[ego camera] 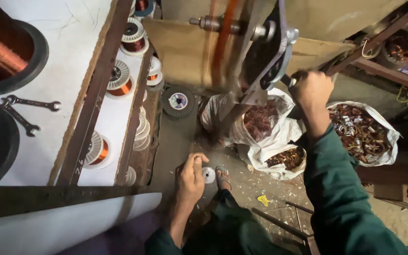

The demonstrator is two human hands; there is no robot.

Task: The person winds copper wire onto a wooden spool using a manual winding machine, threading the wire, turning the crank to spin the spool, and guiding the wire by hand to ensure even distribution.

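My right hand (311, 89) is closed around the handle of a crank wheel (272, 56) on a winding machine at the top centre, its green sleeve running down to the lower right. My left hand (191, 177) is lower down, thumb and fingers pinched together; whether a thin wire runs between them I cannot tell. A small white spool (208, 174) lies on the floor just right of that hand. A band of copper wire (223, 42) runs over the machine's shaft.
Several spools of copper wire (119, 82) sit on shelves left. Two spanners (22, 111) lie on a white surface beside large black reels (5, 52). White sacks of copper scrap (362, 134) stand on the floor right. My sandalled foot (223, 177) is below.
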